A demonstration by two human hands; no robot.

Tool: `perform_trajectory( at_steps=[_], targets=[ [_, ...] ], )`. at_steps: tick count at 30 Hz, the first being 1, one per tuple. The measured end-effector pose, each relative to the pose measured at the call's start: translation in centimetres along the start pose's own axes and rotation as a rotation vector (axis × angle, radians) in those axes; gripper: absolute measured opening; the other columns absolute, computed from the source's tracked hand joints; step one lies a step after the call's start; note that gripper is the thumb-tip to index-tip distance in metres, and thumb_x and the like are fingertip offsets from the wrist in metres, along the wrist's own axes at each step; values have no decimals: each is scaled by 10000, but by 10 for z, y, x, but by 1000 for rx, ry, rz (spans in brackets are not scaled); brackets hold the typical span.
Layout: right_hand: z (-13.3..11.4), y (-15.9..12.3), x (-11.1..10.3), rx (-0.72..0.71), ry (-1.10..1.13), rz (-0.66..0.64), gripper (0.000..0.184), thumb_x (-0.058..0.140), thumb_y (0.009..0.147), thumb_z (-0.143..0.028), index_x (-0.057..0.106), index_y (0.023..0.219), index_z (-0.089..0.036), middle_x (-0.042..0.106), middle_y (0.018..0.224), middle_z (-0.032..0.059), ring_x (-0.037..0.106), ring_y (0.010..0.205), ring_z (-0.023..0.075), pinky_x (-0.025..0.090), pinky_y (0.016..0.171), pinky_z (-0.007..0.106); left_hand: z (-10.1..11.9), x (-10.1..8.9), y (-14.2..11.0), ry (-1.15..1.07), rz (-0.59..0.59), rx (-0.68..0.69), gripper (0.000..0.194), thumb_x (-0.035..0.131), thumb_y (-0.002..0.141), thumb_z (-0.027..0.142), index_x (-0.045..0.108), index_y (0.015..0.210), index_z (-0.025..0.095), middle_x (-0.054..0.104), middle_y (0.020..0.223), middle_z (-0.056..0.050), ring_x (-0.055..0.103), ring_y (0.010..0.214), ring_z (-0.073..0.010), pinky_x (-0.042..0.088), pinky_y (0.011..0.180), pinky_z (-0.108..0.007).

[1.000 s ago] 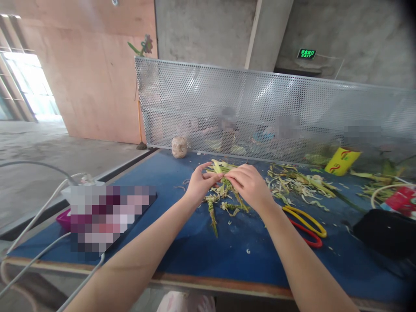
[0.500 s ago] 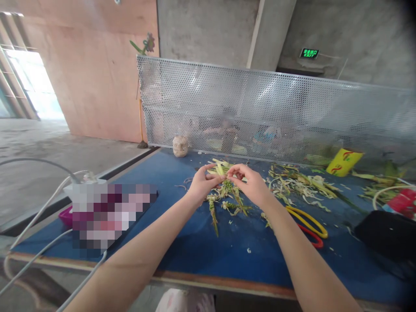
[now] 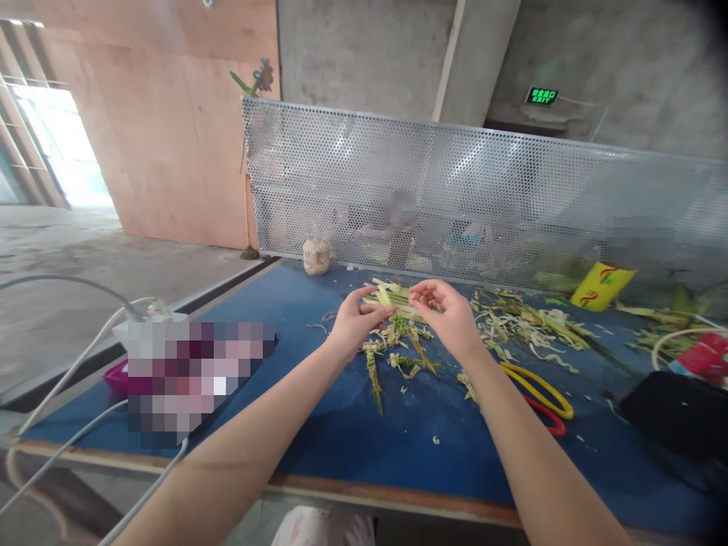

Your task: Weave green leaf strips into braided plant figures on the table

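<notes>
Both my hands work over a small heap of green woven leaf pieces [image 3: 398, 345] on the blue table [image 3: 353, 432]. My left hand [image 3: 356, 322] pinches a pale green leaf strip [image 3: 398, 298] between thumb and fingers. My right hand [image 3: 447, 315], fingers curled, holds the other end of the same strip, a little above the table. Several finished plaited stems lie just below the hands, one pointing toward me.
Leaf trimmings [image 3: 523, 322] spread to the right, beside yellow and red scissors [image 3: 538, 394]. A black pouch [image 3: 674, 413], a yellow cup [image 3: 600, 284], a small jar [image 3: 316, 256], a blurred item with white cables [image 3: 187, 371] and a perforated metal screen [image 3: 483, 205] surround the work area. People sit behind the screen.
My right hand has lifted and moved right, away from the left, drawing the leaf strip out between them. The left hand has stayed nearly still.
</notes>
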State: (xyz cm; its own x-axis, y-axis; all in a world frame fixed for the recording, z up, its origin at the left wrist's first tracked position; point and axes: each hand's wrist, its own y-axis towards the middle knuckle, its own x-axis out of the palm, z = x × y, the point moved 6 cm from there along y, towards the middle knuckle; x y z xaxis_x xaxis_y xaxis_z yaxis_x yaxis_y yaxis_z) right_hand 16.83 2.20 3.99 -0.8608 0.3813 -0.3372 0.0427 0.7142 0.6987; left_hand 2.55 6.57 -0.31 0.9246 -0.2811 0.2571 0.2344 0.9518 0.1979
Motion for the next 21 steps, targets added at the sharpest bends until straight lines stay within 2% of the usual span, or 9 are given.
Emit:
perform_trajectory(
  at_steps=[3, 6, 9, 12, 14, 21],
  targets=[
    [2, -1, 3, 67, -36, -52, 218, 561, 741, -277, 591, 937, -185, 646, 854, 60, 555, 674, 150, 463, 592, 280, 2, -2, 1, 23, 12, 47, 504, 691, 649, 154, 438, 1081, 99, 614, 594, 15, 553, 527, -83, 464, 539, -216],
    [0, -4, 11, 69, -150, -157, 169, 570, 737, -305, 651, 831, -191, 670, 819, 61, 581, 659, 170, 472, 581, 299, 6, -3, 0, 72, 8, 102, 537, 709, 626, 174, 445, 1090, 110, 620, 595, 16, 552, 524, -84, 454, 535, -211],
    [-8, -5, 14, -47, -265, -141, 114, 573, 736, -250, 669, 719, -191, 674, 737, 53, 591, 661, 183, 472, 622, 315, 11, -2, -1, 129, 3, 150, 581, 720, 603, 164, 440, 1109, 112, 620, 579, 24, 542, 506, -80, 432, 518, -197],
    [-17, -6, 13, -184, -316, -71, 119, 557, 745, -214, 671, 716, -194, 677, 755, 51, 594, 691, 182, 467, 666, 311, 13, -2, -2, 168, 4, 177, 591, 712, 604, 159, 429, 1121, 113, 613, 569, 32, 533, 494, -78, 417, 506, -190],
    [-20, -7, 12, -207, -330, -44, 120, 548, 740, -200, 667, 723, -198, 674, 751, 44, 589, 674, 174, 461, 672, 305, 13, -2, -2, 183, 7, 182, 586, 706, 611, 161, 425, 1124, 116, 613, 575, 33, 534, 496, -77, 421, 513, -192],
    [-3, -8, 11, 135, -246, -35, 66, 565, 648, -202, 624, 671, -182, 643, 650, 18, 567, 595, 166, 438, 592, 289, 12, -2, -2, 202, 45, 178, 573, 701, 609, 151, 423, 1108, 106, 606, 562, 35, 536, 494, -78, 413, 508, -185]
  ],
)
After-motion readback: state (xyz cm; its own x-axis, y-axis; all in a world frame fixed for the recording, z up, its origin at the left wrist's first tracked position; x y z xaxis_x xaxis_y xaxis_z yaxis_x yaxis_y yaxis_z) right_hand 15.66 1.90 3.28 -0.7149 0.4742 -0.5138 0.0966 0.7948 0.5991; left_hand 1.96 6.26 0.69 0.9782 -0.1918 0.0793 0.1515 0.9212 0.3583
